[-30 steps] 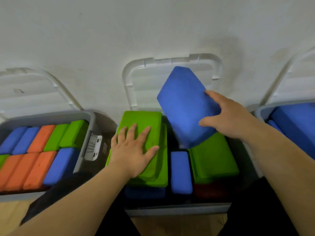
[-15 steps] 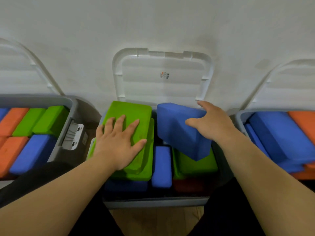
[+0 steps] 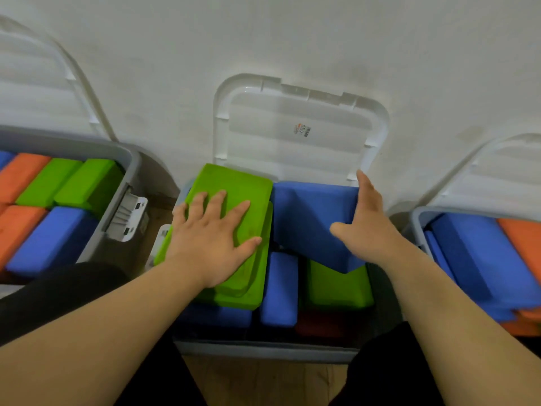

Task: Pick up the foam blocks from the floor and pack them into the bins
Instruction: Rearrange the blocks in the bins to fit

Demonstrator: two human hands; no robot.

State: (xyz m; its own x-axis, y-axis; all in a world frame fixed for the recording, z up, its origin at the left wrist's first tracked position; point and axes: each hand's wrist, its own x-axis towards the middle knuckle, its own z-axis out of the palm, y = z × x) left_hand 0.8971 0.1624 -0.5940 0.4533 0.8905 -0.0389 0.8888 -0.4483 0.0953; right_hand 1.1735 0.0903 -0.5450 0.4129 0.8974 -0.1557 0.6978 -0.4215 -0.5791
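Lowered since a second ago, the blue foam block (image 3: 310, 224) is laid tilted in the middle bin (image 3: 263, 351), long axis roughly left to right, near corner dipped onto a green block (image 3: 336, 288). The right hand (image 3: 369, 230) is held open against its right edge; the left hand (image 3: 207, 241) is pressed flat on the green stack (image 3: 234, 183).

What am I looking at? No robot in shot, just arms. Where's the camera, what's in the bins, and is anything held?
There is no machine here. A person works with two bare hands, filmed by one wide-angle camera worn on the head and looking down.

Three open grey bins stand along a wall. The middle bin holds green and blue foam blocks. The left hand lies flat on the top green block, fingers spread. The right hand, fingers straight, touches the right edge of a tilted blue block, which leans on another green block. Neither hand grips anything.

The left bin holds orange, green and blue blocks. The right bin holds blue and orange ones.
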